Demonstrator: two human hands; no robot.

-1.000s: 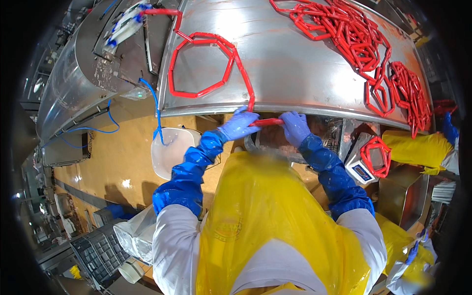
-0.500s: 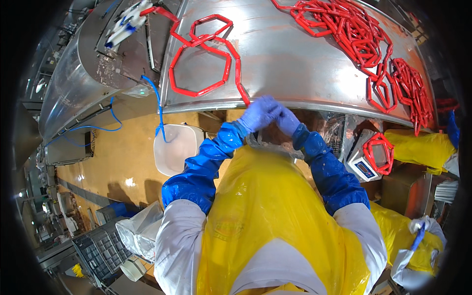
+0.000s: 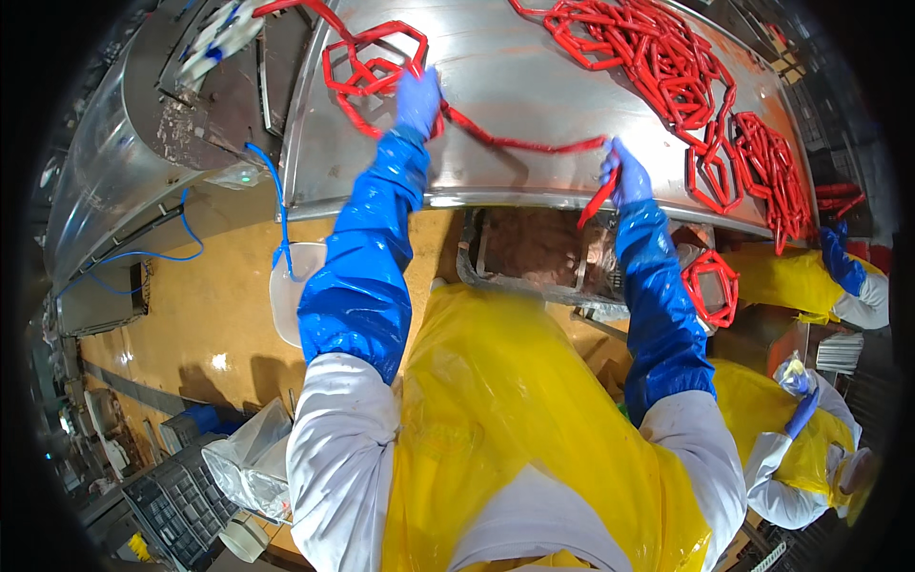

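Observation:
A string of red sausage links stretches across the steel table between my hands. At its left part, my left hand is closed over the links beside a loop, with its fingertips partly hidden. My right hand pinches the string near the table's front edge, and a short end of it dangles below the fingers. From the loops at the left, the links run up to a white machine part, which is blurred. Both hands wear purple gloves under blue sleeves.
A big heap of red links covers the table's right side. Below the front edge sits a tub; a ring of links lies right of it. A white bin stands at left. Two people in yellow aprons work at right.
My hands, together at the table edge before, are now apart. The left has gone forward onto the loops, the right outward with the string's end, drawing it across the table.

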